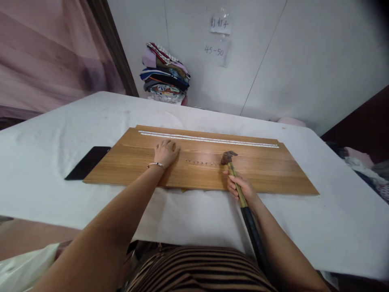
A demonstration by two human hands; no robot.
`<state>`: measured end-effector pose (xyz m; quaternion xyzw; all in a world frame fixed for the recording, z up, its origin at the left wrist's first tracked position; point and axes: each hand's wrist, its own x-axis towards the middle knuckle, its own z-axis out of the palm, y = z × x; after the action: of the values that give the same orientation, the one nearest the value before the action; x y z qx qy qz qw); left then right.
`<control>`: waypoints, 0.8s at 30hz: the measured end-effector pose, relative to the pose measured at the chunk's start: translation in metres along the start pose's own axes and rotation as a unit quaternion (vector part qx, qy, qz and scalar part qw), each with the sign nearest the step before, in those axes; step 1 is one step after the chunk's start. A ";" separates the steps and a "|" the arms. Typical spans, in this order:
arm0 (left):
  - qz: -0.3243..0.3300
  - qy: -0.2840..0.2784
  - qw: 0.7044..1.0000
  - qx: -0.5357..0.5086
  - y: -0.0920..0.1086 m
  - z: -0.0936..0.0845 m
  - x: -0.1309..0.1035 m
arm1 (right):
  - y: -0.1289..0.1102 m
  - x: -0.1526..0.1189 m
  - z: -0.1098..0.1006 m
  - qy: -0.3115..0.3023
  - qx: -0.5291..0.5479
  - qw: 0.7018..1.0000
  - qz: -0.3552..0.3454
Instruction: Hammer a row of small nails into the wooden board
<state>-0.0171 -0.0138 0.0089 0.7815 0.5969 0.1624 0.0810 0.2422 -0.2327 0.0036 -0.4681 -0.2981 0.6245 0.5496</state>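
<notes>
A claw hammer (241,196) with a rusty head, a wooden handle and a black grip is held in my right hand (243,188), which is wrapped around the wooden part of the handle. Its head lies over the wooden board (282,174), at the right end of a row of several small nails (202,163). Whether the hammer touches the last nail, I cannot tell. My left hand (166,153) rests palm down on the board, left of the nails, its fingers spread and holding nothing visible.
Two white measuring strips (209,140) run along the board's far side. Beneath its left edge pokes a black flat piece (89,163). The white-covered table (33,146) carries the board. Folded cloths (166,73) are stacked by the wall, where paper signs (220,25) hang.
</notes>
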 end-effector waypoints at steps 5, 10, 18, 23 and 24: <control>0.001 0.001 1.000 0.005 0.000 0.001 0.000 | 0.001 0.001 -0.002 -0.007 0.004 1.000 -0.006; 0.002 0.003 1.000 0.002 -0.002 0.002 0.001 | 0.002 0.002 -0.003 -0.005 -0.005 1.000 -0.005; 0.005 0.004 1.000 0.005 -0.002 0.003 0.002 | 0.002 0.001 -0.003 -0.003 -0.003 1.000 -0.006; 0.003 0.005 1.000 0.004 -0.002 0.003 0.002 | 0.002 0.002 -0.003 0.000 -0.005 1.000 -0.003; 0.001 0.005 1.000 0.005 -0.002 0.003 0.002 | 0.002 0.002 -0.003 0.001 -0.004 1.000 -0.003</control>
<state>-0.0174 -0.0113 0.0054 0.7820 0.5968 0.1635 0.0743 0.2443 -0.2321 0.0003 -0.4699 -0.3018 0.6212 0.5498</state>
